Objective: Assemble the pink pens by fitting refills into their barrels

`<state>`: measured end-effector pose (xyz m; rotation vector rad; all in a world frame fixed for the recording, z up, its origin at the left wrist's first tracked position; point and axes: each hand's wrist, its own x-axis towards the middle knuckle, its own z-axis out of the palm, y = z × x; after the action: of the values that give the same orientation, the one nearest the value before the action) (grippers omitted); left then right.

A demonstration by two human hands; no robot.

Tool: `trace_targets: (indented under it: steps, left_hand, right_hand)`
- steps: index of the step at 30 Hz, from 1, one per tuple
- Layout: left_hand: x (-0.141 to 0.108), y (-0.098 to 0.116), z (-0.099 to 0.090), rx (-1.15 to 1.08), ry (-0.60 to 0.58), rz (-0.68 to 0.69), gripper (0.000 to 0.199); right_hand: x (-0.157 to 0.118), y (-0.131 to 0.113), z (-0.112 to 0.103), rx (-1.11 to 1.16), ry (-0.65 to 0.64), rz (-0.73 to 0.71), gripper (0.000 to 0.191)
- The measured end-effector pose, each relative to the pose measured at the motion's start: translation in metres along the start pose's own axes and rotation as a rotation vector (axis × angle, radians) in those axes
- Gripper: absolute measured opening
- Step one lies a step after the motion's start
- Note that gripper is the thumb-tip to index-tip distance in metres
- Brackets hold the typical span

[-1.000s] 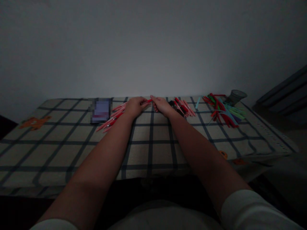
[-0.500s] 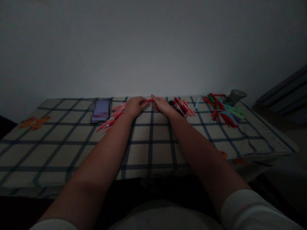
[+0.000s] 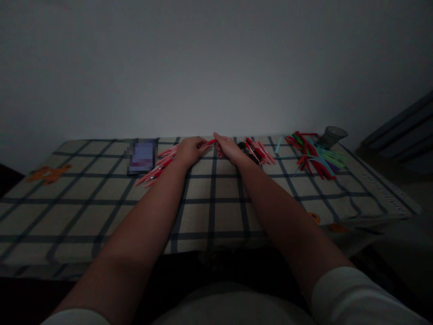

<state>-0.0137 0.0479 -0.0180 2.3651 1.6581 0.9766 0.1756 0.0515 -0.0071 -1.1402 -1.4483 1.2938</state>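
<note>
Near the back of the table, my left hand (image 3: 191, 151) and my right hand (image 3: 227, 148) hold one red pen (image 3: 210, 142) between them. My left fingers pinch one end, and my right fingers are closed round the other with the thumb raised along it. Beside and partly behind my left hand lies a row of red and pink pens (image 3: 157, 170). To the right of my right hand rests a second group of red and pink pens (image 3: 260, 151), with black pieces (image 3: 248, 152) at its near side, partly covered by my wrist.
A checked cloth (image 3: 209, 212) covers the table, which meets a plain wall. A blurred-out flat object (image 3: 142, 155) lies at left. At right are a pile of red, green and blue strips (image 3: 316, 158), one pale blue strip (image 3: 278, 145) and a tilted dark see-through cup (image 3: 333, 136).
Almost nothing differs. The red pen and my right thumb have shifted up very slightly; both hands keep their hold.
</note>
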Motion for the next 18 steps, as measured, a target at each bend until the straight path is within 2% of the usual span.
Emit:
trace_targets:
  steps: [3, 10, 14, 18]
  left_hand:
    - [0.0001, 0.0008, -0.0005, 0.005, -0.011, 0.017, 0.032]
    - [-0.0002, 0.0033, -0.0013, 0.024, -0.013, -0.012, 0.032]
    - [-0.0005, 0.0044, -0.0018, 0.007, -0.009, -0.013, 0.033]
    - [-0.0008, 0.0046, -0.0020, 0.001, -0.004, -0.003, 0.034]
  right_hand:
    - [0.0003, 0.0002, 0.0008, -0.013, 0.015, 0.010, 0.049]
    - [-0.0010, -0.0017, -0.0006, -0.003, 0.006, -0.006, 0.037]
    - [0.0002, -0.0002, -0.0001, 0.019, 0.052, 0.003, 0.030]
    - [0.0039, 0.0038, -0.0001, -0.004, 0.071, -0.013, 0.040]
